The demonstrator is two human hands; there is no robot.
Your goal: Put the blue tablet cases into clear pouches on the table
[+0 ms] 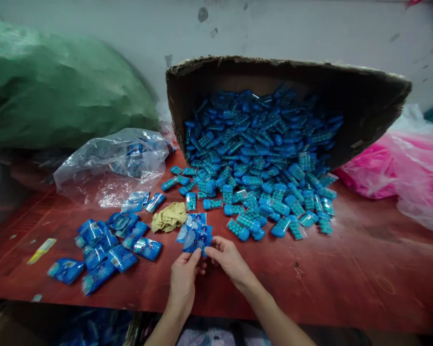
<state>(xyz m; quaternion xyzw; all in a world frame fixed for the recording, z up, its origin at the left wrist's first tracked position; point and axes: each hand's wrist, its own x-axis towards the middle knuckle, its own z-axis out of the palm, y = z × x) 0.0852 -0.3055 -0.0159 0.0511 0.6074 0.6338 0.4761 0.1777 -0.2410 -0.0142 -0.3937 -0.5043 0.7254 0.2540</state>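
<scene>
My left hand (pixel 186 272) and my right hand (pixel 228 259) meet near the front of the red table, fingers pinched on the lower edge of a small blue printed sleeve (pixel 199 242). More flat blue sleeves (pixel 195 221) lie just behind it, partly overlapped by it. A crumpled yellowish cloth (pixel 169 217) sits to their left. Several filled blue packets (pixel 101 250) lie in a loose group left of my hands. Behind and to the right, clear containers with blue caps and teal balls (pixel 252 211) spill across the table.
A tipped cardboard box (pixel 368 96) holds a big heap of these containers. A clear plastic bag (pixel 90 166), a green sack (pixel 57 91) and a yellow cutter (pixel 42 251) are on the left. Pink bags (pixel 378 168) stand right. The red table's (pixel 346 288) front edge is close.
</scene>
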